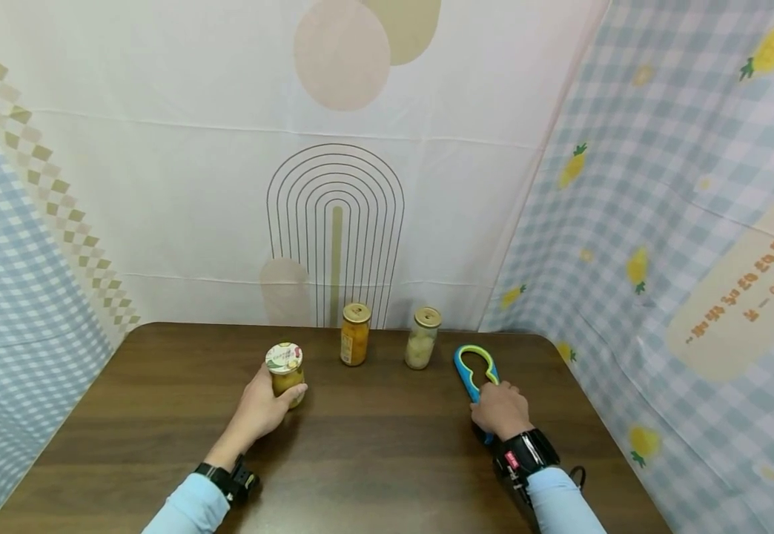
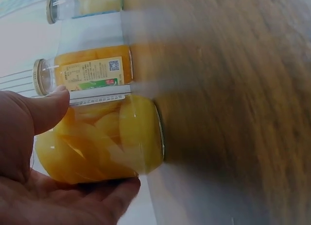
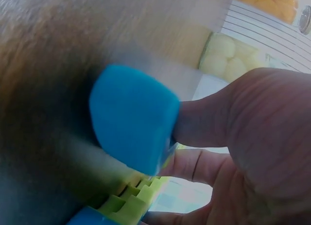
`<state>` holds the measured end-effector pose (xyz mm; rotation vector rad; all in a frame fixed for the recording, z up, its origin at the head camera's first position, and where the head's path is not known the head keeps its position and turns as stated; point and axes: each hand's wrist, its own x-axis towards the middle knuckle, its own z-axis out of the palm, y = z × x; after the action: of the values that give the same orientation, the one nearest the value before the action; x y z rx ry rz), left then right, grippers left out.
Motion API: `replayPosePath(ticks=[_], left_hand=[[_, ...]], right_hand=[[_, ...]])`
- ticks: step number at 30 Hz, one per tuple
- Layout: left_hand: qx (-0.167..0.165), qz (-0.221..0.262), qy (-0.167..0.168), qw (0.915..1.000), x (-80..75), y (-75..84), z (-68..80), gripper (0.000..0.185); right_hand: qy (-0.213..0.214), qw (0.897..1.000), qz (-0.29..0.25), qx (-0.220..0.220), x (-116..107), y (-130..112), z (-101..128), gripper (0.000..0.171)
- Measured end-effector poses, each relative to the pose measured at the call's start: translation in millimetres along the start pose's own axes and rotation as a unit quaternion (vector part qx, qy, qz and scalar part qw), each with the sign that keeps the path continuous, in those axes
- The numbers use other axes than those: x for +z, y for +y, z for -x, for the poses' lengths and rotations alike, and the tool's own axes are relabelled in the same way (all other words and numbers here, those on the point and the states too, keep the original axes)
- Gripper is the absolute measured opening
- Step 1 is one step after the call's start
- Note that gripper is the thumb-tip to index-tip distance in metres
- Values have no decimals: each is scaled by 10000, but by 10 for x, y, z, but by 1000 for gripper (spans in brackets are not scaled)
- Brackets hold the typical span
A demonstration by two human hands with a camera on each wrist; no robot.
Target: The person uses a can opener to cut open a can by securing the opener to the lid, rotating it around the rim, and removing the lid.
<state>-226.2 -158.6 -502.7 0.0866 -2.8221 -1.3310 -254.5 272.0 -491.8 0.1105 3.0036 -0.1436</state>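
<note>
My left hand (image 1: 258, 406) grips a glass jar of yellow fruit pieces (image 2: 107, 142), its thumb on one side and fingers on the other. The jar stands upright with a white patterned lid (image 1: 284, 357); whether its base touches the table I cannot tell. On the right, my right hand (image 1: 503, 410) holds a blue and green jar opener (image 1: 465, 374) by its handle, thumb against the blue part. The opener's looped end points away from me. In the right wrist view, its green toothed inner edge (image 3: 133, 203) shows below the blue handle end.
A jar of orange fruit (image 1: 355, 337) and a jar of pale fruit (image 1: 420, 343), both with gold lids, stand at the back of the brown wooden table (image 1: 360, 460). Behind the table hangs a white patterned cloth (image 1: 193, 200); blue checked cloths flank it.
</note>
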Motion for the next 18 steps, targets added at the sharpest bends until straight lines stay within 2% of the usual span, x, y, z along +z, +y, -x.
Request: replayPosePath(ticks=[7, 14, 18], left_hand=[[59, 50, 58, 10000, 20, -32, -25, 75], [182, 276, 183, 9993, 35, -41, -67, 71], [105, 469, 184, 9987, 57, -50, -34, 72]], right_hand=[[102, 9990, -429, -87, -30, 142, 25, 30], [523, 9961, -702, -92, -6, 201, 78, 33], [858, 9903, -1090, -106, -55, 174, 121, 32]])
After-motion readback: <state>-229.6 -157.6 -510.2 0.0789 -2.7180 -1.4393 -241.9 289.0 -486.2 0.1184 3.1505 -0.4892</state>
